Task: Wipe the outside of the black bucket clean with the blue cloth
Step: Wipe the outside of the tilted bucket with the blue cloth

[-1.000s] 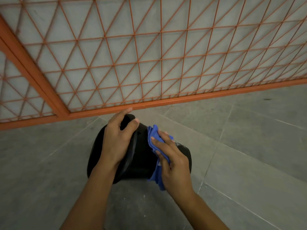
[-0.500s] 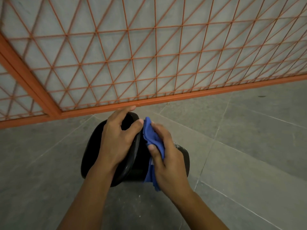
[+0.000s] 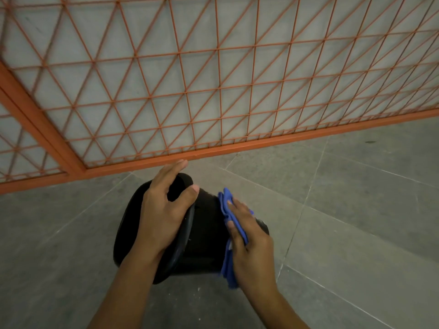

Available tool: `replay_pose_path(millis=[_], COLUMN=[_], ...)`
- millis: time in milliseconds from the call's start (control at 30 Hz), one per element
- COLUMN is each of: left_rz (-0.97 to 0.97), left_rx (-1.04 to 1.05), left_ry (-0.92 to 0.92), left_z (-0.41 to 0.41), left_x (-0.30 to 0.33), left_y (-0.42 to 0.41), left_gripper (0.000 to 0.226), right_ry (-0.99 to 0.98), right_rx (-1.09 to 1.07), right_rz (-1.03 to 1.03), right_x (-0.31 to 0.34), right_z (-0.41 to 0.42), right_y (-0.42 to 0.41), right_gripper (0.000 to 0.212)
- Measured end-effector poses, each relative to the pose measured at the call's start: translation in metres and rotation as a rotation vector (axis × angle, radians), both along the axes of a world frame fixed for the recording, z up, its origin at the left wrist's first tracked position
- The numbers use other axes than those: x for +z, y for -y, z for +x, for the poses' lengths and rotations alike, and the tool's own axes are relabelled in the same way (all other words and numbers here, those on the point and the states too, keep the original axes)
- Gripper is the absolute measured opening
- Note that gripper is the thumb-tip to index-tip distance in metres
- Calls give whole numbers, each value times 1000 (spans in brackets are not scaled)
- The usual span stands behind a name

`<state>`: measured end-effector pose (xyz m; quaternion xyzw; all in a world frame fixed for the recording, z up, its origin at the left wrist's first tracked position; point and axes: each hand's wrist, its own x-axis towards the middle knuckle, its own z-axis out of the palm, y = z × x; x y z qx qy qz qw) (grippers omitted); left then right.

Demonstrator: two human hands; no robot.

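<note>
The black bucket (image 3: pixel 206 236) lies on its side on the floor, its mouth to the left and its base to the right. My left hand (image 3: pixel 164 210) grips the rim, fingers over the mouth and thumb on the outer wall. My right hand (image 3: pixel 254 248) holds the bunched blue cloth (image 3: pixel 225 203) against the outer wall near the base. Part of the cloth hangs down below my palm. The bucket's base is mostly hidden by my right hand.
An orange metal grille (image 3: pixel 213 91) with an orange bottom rail (image 3: pixel 237 148) stands just beyond the bucket. Grey floor tiles (image 3: pixel 356 210) spread out to the right and in front. Small white specks lie on the floor under the bucket.
My right hand has slid the blue cloth along the bucket's wall, from next to the rim toward the base. My left hand kept its hold on the rim.
</note>
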<state>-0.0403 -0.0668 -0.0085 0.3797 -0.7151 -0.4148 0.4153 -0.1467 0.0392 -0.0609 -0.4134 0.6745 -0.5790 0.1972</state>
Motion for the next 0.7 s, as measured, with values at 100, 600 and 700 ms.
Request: replay_pose_path(millis=[100, 600, 700], left_rz=[-26, 40, 25], left_rx=[-8, 73, 51], left_ry=[14, -28, -35], left_z=[-1, 8, 8], left_x=[-1, 1, 2], left_y=[-3, 8, 4], left_gripper=[54, 48, 52], right_ry=[-29, -12, 48], right_rx=[42, 21, -18], right_rz=[-63, 82, 146], right_x=[9, 3, 4], right_z=[12, -13, -5], right_y=[-5, 14, 2], right_gripper=[43, 35, 38])
